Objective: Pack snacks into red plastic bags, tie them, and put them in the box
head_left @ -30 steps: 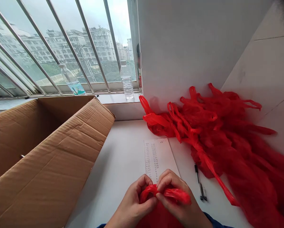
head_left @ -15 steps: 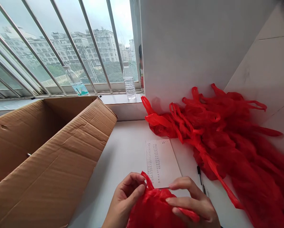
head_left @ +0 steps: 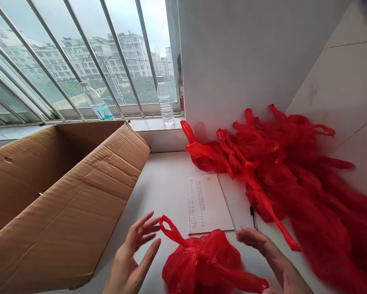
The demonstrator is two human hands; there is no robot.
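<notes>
In front of me on the white table a red plastic bag (head_left: 202,261) rests bunched up, with whatever it contains hidden. One of its handle loops stands up at the left and the other lies out to the right. My left hand (head_left: 131,255) is open beside the left loop, fingers apart, holding nothing. To the right of the bag, my right hand (head_left: 272,255) is open too, fingers stretched out. Its thumb, at the bottom edge, is close to the right loop; whether they touch I cannot tell. Just behind the bag lies a white sheet (head_left: 212,208) with handwritten columns.
A large open cardboard box (head_left: 88,204) takes up the left side. Many red plastic bags (head_left: 309,183) are heaped along the wall at the right. A black pen (head_left: 252,214) lies near them. Two plastic bottles, one clear (head_left: 165,102) and one labelled (head_left: 99,104), stand on the windowsill.
Both hands have let go of the red bag and moved apart, the left one to the left and the right one to the right. The bag now sits by itself on the table.
</notes>
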